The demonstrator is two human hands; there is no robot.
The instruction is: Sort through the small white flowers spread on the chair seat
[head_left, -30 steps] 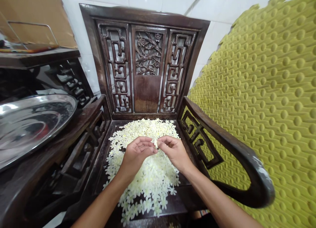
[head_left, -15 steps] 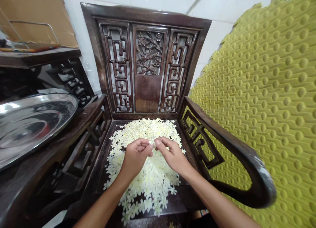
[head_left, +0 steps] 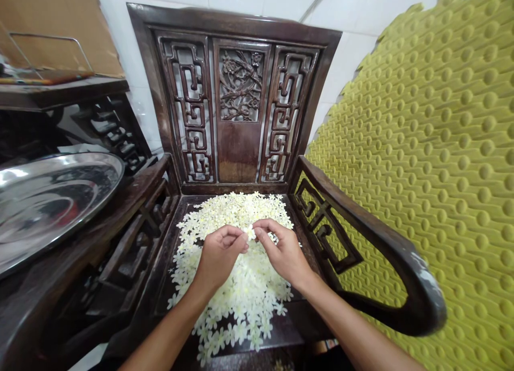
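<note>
Creamy white blossoms (head_left: pixel 244 290), dark brownish fretwork chair (head_left: pixel 236 157), olive-yellow dimpled mat (head_left: pixel 441 146)

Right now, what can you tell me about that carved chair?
The chair is dark, glossy wood, upright before white tiles. Its back has a central panel carved with a blossoming branch above a plain panel, flanked by two openwork panels of angular scrolls. Fretwork fills the space under both curved armrests; the right armrest shows pale worn patches near its end. Small white flowers lie heaped across the seat.
</note>
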